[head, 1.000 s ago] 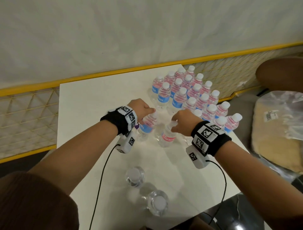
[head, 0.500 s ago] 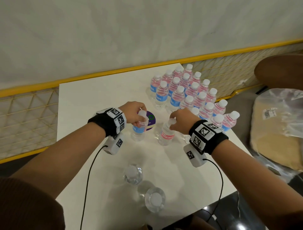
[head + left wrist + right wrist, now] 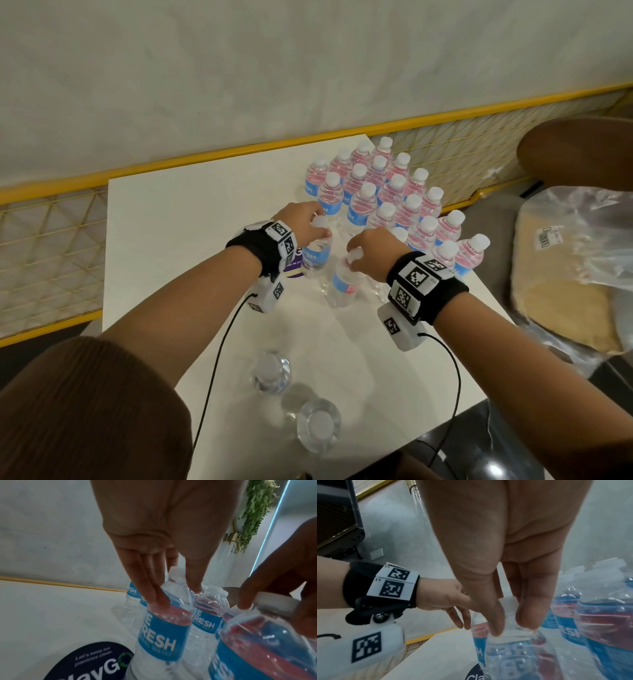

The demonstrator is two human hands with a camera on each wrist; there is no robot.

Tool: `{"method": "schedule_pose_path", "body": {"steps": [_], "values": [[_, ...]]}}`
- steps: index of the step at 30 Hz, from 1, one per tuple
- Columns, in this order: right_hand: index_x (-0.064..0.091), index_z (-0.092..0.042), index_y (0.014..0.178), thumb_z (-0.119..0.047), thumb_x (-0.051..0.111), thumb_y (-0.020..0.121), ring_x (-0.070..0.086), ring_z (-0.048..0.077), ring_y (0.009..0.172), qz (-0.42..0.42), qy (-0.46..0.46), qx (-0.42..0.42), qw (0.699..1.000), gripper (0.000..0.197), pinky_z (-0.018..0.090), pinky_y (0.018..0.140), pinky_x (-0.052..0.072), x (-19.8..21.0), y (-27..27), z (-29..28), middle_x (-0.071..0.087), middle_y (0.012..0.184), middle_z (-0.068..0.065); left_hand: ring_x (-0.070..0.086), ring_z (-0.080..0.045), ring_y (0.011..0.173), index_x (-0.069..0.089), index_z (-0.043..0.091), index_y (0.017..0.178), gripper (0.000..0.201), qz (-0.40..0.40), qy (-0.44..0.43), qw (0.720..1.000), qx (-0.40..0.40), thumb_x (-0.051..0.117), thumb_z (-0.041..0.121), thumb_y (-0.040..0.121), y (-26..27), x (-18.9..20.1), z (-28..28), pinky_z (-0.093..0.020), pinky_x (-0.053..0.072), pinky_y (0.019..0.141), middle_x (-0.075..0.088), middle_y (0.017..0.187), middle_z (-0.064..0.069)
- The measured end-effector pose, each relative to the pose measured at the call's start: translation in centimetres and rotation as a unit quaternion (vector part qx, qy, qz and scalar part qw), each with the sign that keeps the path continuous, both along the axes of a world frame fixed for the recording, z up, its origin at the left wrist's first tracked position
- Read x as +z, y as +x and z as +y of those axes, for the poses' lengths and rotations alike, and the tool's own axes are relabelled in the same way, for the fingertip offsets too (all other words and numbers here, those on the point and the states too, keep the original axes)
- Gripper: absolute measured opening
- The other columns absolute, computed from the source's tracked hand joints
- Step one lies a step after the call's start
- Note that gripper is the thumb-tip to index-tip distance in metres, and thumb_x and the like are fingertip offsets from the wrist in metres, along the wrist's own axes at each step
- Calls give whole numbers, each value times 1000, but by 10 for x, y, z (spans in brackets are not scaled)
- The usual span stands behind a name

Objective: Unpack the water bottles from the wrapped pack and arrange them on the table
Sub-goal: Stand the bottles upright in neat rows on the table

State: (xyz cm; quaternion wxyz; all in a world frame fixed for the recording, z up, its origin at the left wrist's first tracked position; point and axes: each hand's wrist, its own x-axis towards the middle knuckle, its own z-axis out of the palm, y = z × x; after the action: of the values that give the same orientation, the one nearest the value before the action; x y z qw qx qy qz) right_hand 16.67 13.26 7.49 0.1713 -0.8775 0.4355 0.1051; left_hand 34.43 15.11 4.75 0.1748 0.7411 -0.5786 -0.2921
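Observation:
Several blue-labelled water bottles (image 3: 383,192) stand in rows at the far right of the white table (image 3: 178,219). My left hand (image 3: 320,229) pinches the neck of an upright bottle (image 3: 315,253) beside the front row; its fingers (image 3: 154,595) reach down to the bottle (image 3: 163,632). Just to the right, my right hand (image 3: 356,258) grips the cap end of a second bottle (image 3: 344,284), with the fingers (image 3: 527,615) round the neck of that bottle (image 3: 513,653). Two more bottles (image 3: 270,373) (image 3: 318,425) stand near the front edge.
A dark round sticker (image 3: 294,272) lies on the table under my left wrist. To the right of the table a clear plastic bag (image 3: 575,260) covers something tan. A yellow mesh railing (image 3: 51,236) runs behind the table, with a brown seat (image 3: 582,150) at far right.
My left hand has carried its bottle from over the round sticker up to the front row of bottles. The right hand has stayed on its bottle's neck.

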Motion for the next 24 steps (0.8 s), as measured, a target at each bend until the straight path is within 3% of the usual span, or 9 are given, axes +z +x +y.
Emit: {"method": "schedule_pose_path", "body": {"steps": [2, 6, 10, 14, 16, 19, 24], "values": [[61, -12, 123, -16, 56, 89, 57, 27, 111, -1, -5, 4, 1000, 35, 28, 87, 43, -3, -1, -5, 64, 120, 10, 65, -30, 91, 59, 12, 106, 36, -16, 17, 999, -29, 69, 35, 80, -2, 4, -6, -35, 52, 80, 65, 103, -10], [62, -11, 122, -14, 54, 90, 55, 29, 111, -3, -16, 2, 1000, 33, 28, 85, 40, -4, 0, -14, 62, 120, 12, 63, -34, 88, 55, 7, 82, 20, -52, 6, 998, -40, 64, 25, 86, -7, 9, -18, -30, 45, 66, 59, 85, -15], [61, -8, 120, -11, 53, 90, 55, 30, 110, 8, -31, 5, 999, 31, 27, 80, 38, -2, 4, -22, 62, 116, 15, 62, -35, 94, 60, -1, 108, 32, -21, -23, 999, -35, 63, 25, 88, -11, 3, -29, -37, 52, 81, 62, 104, -22], [63, -7, 113, -11, 57, 86, 59, 31, 106, 10, -22, -23, 999, 28, 30, 76, 44, -2, 3, -29, 63, 110, 12, 58, -34, 109, 56, 10, 125, 38, -26, -37, 998, -35, 55, 29, 93, -16, 0, -42, -33, 45, 88, 61, 121, -17], [65, -4, 105, -15, 64, 84, 61, 31, 101, 34, -19, -22, 999, 24, 32, 73, 47, -1, 4, -33, 65, 104, 13, 60, -35, 107, 53, 7, 129, 39, -13, -26, 999, -38, 52, 26, 95, -18, 3, -48, -35, 47, 89, 59, 125, -19], [65, -2, 113, -17, 63, 87, 60, 30, 103, 46, -28, -26, 998, 30, 35, 84, 52, -1, 5, -37, 65, 111, 15, 61, -37, 106, 50, 2, 132, 40, 16, -6, 999, -38, 52, 20, 96, -19, 8, -57, -37, 49, 91, 56, 126, -23], [60, -3, 120, -11, 47, 95, 56, 31, 110, 40, -54, -57, 996, 29, 34, 88, 49, 1, 12, -43, 61, 117, 18, 62, -39, 104, 49, 13, 137, 43, 45, -14, 999, -27, 55, 21, 95, -19, 3, -62, -42, 53, 88, 53, 130, -20]]}}
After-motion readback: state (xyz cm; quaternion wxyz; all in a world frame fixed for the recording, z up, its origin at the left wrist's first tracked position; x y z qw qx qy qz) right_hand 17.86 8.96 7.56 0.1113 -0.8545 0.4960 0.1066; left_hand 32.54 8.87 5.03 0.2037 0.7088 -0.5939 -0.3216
